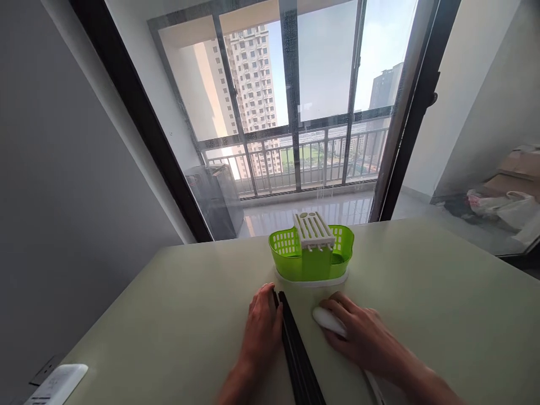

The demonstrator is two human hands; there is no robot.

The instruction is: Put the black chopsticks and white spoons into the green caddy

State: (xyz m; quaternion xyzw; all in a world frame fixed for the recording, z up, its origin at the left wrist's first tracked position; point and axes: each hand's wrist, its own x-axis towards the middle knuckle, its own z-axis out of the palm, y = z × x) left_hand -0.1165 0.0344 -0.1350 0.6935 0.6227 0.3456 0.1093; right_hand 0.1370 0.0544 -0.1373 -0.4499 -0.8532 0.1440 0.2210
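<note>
Head view: dark, slim sticks (297, 354) on the pale table (177, 315), btwn the hands, near ends cut off at btm, no. unclear. L hand (262, 320) touches them, fingers slightly bent; can't tell if gripping. R hand (356, 333) has fingers curled round smooth white spoon-like obj. (328, 322), partly hidden. Beyond: perforated green plastic basket (289, 267) w/ slatted white top (314, 232).

Smooth chopsticks (297, 351), glossy plastic basket (291, 268)

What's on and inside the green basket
A white slotted rack sits across the top of the green basket. Perforated back wall shows either side. The rack and front wall hide much of the middle and bottom, so contents there can't be seen.
</note>
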